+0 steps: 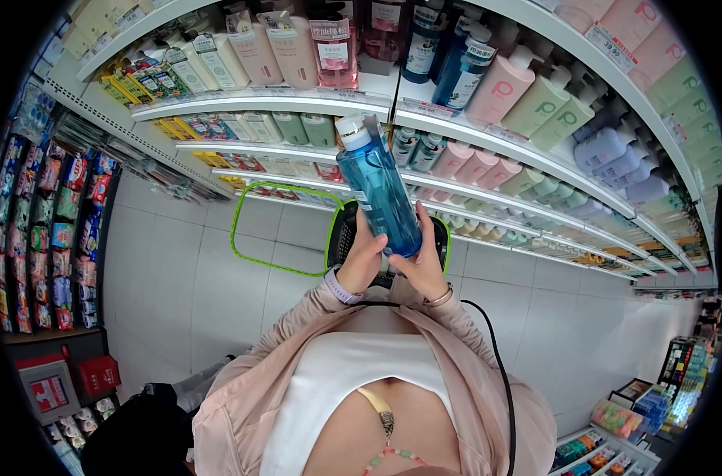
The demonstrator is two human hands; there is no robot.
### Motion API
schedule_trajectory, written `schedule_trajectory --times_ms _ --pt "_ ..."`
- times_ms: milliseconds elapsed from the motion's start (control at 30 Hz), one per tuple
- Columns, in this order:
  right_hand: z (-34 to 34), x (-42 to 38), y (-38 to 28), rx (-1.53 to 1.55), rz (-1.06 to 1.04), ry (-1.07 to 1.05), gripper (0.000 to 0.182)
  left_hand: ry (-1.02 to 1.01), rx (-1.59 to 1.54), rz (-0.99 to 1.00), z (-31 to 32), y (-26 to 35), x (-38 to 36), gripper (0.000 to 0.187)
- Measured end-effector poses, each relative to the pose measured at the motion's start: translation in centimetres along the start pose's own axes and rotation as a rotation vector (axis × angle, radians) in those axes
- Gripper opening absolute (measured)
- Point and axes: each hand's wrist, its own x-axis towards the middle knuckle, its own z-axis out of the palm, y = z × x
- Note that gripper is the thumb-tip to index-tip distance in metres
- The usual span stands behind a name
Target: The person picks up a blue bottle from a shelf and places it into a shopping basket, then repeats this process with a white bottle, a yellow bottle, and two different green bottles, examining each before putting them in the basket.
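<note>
**Blue bottle held aloft in both hands, off the shelves**

The bottle sat within the two-handed grip, its base low between the palms and its white cap slanting up and leftward beyond the fingers. The left hand was curled partway closed around its left side, thumb laid across the front; the right hand was bent around the lower right side, thumb near the base. Neither was spread wide, and both had hold of that one bottle.

As far as things showed, the bottle was off the shelf and in hand, with its cap on; it had not been set down.

Just below the grip and partly hidden by it was a black basket, its green handle looping out to the left. A pale wristband lay behind the left hand, a bracelet behind the right.

Beyond the grip, white shelves carried dark blue bottles and pink pump bottles. Well to its left stood a rack of packets. The dark shape low on the left was too murky to identify.
</note>
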Motion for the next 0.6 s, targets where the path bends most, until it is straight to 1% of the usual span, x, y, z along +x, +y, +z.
schedule_trajectory --times_ms 33,67,133,167,233,267,333,367,400,467,500,533,600 --pt "-0.2 0.2 -0.1 -0.050 -0.035 0.001 0.094 -0.026 0.019 0.015 -0.1 -0.2 0.0 0.077" --pt "-0.3 0.3 -0.2 -0.051 -0.035 0.000 0.094 -0.026 0.019 0.016 0.0 0.0 -0.1 0.077" --pt "-0.7 0.4 -0.2 -0.172 -0.081 -0.010 0.090 -0.085 0.031 0.007 0.2 0.4 -0.3 0.087" --pt "-1.1 0.4 0.2 -0.172 -0.079 -0.013 0.090 -0.082 0.031 0.008 0.3 0.3 -0.4 0.087" --pt "-1.3 0.4 0.5 -0.062 -0.064 -0.016 0.077 -0.010 0.040 0.052 0.3 0.2 -0.7 0.087" --pt "-1.3 0.2 0.6 -0.060 -0.063 -0.017 0.077 -0.007 0.041 0.052 0.2 0.4 -0.7 0.087" --pt "-0.3 -0.3 -1.0 0.562 0.192 -0.088 0.073 0.010 -0.034 -0.026 -0.2 1.1 -0.5 0.083" --pt "-0.6 -0.4 0.1 0.656 0.198 -0.205 0.072 -0.015 -0.002 -0.036 -0.4 1.6 -0.4 0.076" --pt "-0.5 -0.6 0.6 0.656 0.199 -0.204 0.072 -0.014 -0.002 -0.037 -1.3 1.2 -0.3 0.076" --pt "0.2 -1.2 1.3 0.977 0.349 -0.383 0.073 -0.188 -0.109 -0.232 -3.4 -0.3 -0.3 0.076" --pt "0.5 -1.5 1.2 0.960 0.343 -0.397 0.072 -0.163 -0.044 -0.230 -2.6 -0.2 -0.4 0.082" --pt "0.7 -1.6 1.1 0.961 0.344 -0.395 0.072 -0.162 -0.046 -0.233 -2.1 0.1 -0.5 0.082" --pt "0.9 -1.7 1.0 0.780 0.321 -0.382 0.073 -0.145 -0.071 -0.190 -1.1 0.9 -0.5 0.084"
